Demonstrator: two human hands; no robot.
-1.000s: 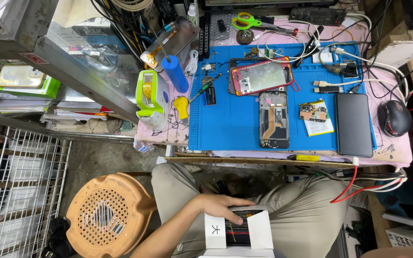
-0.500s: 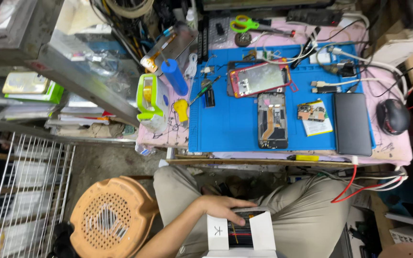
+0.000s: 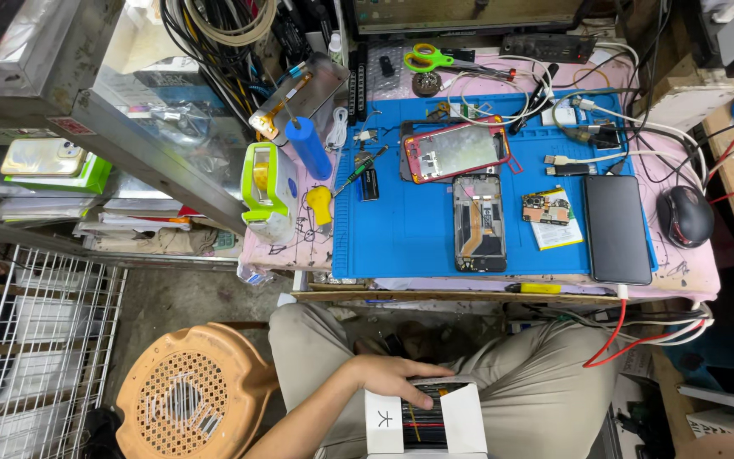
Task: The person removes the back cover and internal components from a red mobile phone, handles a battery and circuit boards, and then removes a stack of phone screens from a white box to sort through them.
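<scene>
A mat lies on the table. On it, an opened phone sits at centre, a screen at its twelve o'clock, a dark slab at three. Below at six, a left hand rests on a box.

White open box on lap, black screen on blue mat

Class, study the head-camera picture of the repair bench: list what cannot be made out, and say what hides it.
- Right hand: not visible in the head view; out of frame.
- White box: its lower part is cut off by the bottom edge; the left hand covers its top.
- Box contents: dark strips, too small to identify.
- Small circuit board: components too small to tell.
- Monitor: cut off by the top edge.
</scene>
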